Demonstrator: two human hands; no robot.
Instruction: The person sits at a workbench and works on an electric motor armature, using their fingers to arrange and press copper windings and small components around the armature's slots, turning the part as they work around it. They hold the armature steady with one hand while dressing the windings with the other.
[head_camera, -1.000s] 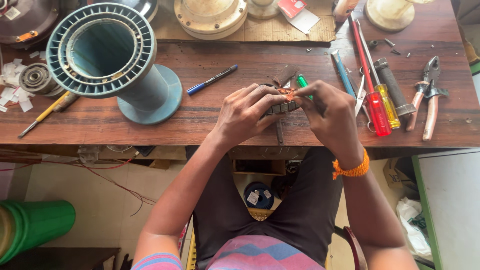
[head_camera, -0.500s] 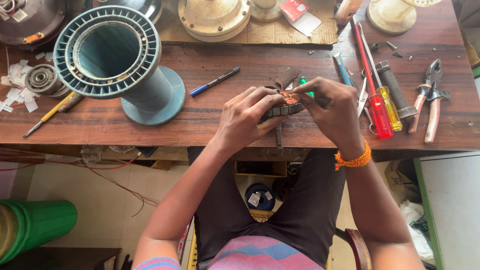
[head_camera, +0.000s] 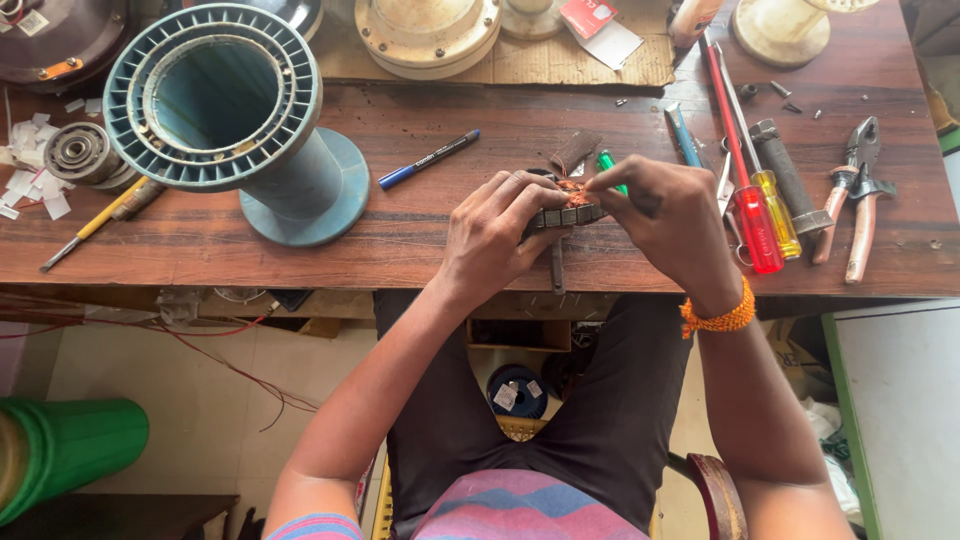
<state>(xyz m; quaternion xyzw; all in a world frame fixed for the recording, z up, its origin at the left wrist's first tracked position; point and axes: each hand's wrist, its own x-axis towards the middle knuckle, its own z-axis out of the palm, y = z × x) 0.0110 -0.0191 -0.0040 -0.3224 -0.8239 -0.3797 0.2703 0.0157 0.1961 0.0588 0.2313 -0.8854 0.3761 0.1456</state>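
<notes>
My left hand (head_camera: 495, 235) grips a small grey metal armature (head_camera: 565, 215) with copper winding on top, held over the front of the wooden workbench (head_camera: 300, 250). My right hand (head_camera: 665, 215) pinches the copper winding at the top of the armature with thumb and forefinger. A thin metal shaft (head_camera: 556, 268) sticks down from the armature. An orange thread band sits on my right wrist (head_camera: 718, 317). A green-handled tool (head_camera: 607, 162) lies partly hidden behind my right hand.
A large teal spool (head_camera: 235, 110) stands at the left. A blue pen (head_camera: 428, 160) lies mid-bench. Screwdrivers (head_camera: 750, 200) and pliers (head_camera: 855, 195) lie at the right. A bearing (head_camera: 78, 153) and paper scraps sit far left. A green cylinder (head_camera: 70, 445) is on the floor.
Both hands stay on the armature. My right fingers have shifted slightly on the copper winding, and the view has drifted a little.
</notes>
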